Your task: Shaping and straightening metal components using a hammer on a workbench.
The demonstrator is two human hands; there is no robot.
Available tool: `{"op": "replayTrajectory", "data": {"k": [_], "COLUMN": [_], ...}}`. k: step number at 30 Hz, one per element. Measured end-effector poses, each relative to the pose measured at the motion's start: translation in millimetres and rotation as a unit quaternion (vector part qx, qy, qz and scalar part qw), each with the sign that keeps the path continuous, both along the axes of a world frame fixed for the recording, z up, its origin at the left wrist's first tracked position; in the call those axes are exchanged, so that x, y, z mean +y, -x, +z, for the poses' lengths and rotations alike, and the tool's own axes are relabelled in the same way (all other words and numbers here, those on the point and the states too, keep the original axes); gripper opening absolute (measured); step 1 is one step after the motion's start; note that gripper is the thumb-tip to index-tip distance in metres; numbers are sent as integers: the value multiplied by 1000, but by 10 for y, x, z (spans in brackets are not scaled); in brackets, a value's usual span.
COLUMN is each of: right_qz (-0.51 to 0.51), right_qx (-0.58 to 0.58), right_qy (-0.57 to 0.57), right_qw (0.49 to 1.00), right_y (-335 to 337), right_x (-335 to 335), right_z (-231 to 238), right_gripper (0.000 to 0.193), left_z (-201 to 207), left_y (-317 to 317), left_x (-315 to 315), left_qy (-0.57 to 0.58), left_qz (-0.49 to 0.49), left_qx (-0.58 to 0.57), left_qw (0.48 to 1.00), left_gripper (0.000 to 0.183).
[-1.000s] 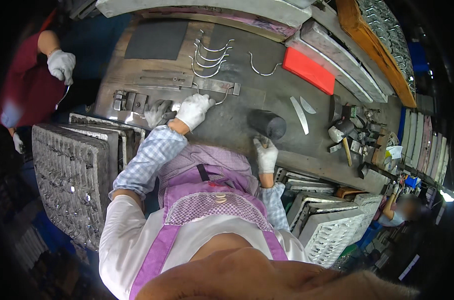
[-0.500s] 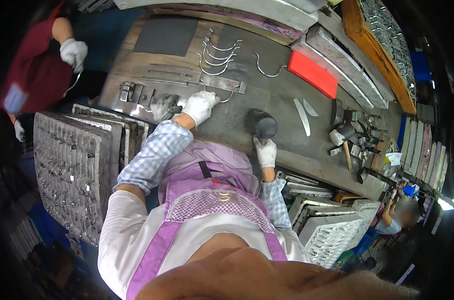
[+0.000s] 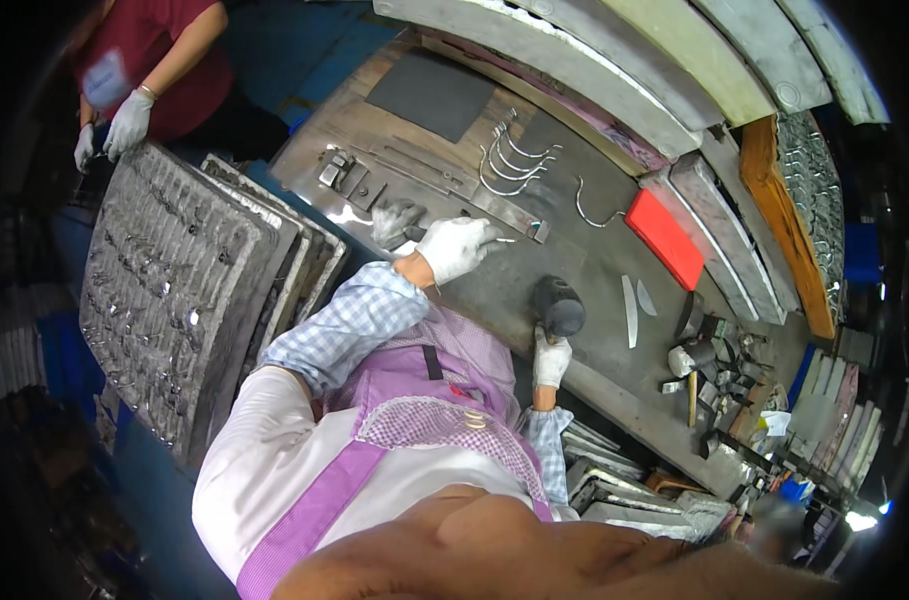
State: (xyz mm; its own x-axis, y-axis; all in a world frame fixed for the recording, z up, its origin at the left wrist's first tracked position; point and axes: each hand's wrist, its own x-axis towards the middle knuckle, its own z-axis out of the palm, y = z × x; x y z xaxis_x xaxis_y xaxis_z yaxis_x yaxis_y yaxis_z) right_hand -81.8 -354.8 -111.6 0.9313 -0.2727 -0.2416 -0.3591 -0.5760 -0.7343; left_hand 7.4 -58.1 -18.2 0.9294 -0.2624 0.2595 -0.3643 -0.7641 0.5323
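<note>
My left hand [image 3: 459, 245], in a white glove, rests on the grey metal workbench [image 3: 564, 250] and pinches a thin metal piece [image 3: 504, 239] that lies flat on it. My right hand [image 3: 551, 358], also gloved, grips the handle of a black mallet [image 3: 559, 305] whose head stands just above the bench, to the right of the left hand. A crumpled grey glove [image 3: 394, 220] lies just left of my left hand.
Several bent metal hooks [image 3: 514, 165], a dark mat [image 3: 429, 95], a red block [image 3: 664, 238] and two curved blades [image 3: 629, 310] lie on the bench. Hand tools [image 3: 704, 360] crowd its right end. Grey trays of small parts [image 3: 174, 290] stand left. A co-worker's gloved hand [image 3: 129, 120] is at the top left.
The view has swung, so the bench sits further right and lower. My hands keep their hold on the metal piece and the mallet. The co-worker's hand has moved toward the trays.
</note>
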Motion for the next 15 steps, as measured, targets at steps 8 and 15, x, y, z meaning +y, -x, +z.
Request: {"op": "replayTrajectory", "data": {"k": [8,15], "right_qz": [21,-65], "right_qx": [-2,-23], "right_qy": [-7,182], "right_qw": [1000,981], "right_y": [-185,-313], "right_x": [-87,42], "right_z": [199,474], "right_gripper": [34,43], "left_z": [24,77], "left_y": [101,126], "left_x": [156,358], "left_qy": [39,29], "left_qz": [40,55], "left_qx": [-52,-18], "left_qw": [997,998], "left_gripper": [19,21]}}
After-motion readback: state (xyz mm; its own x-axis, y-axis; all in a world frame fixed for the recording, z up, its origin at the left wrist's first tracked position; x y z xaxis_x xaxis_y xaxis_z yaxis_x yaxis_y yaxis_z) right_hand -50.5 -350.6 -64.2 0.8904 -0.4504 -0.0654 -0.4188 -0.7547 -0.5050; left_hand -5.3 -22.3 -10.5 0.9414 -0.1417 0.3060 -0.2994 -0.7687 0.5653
